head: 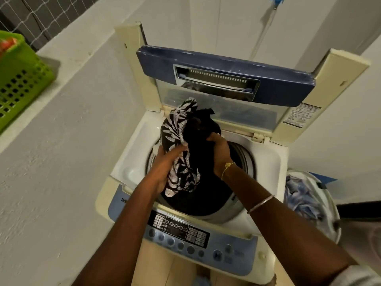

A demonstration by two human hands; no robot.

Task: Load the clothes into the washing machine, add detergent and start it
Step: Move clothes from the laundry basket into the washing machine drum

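Note:
A top-loading washing machine (132,153) stands in front of me with its blue-framed lid (222,60) folded up at the back. Over the open drum (245,159) I hold a bundle of clothes: a black-and-white patterned garment (175,129) and a black garment (204,129). My left hand (165,162) grips the patterned cloth from the left. My right hand (219,149) grips the black cloth from the right. Dark fabric hangs down into the drum. The control panel (185,234) with round buttons lies along the near edge.
A green perforated basket (22,79) sits on a white ledge at the left. A white laundry basket (327,195) with bluish clothes stands to the right of the machine. White walls close in behind and at both sides.

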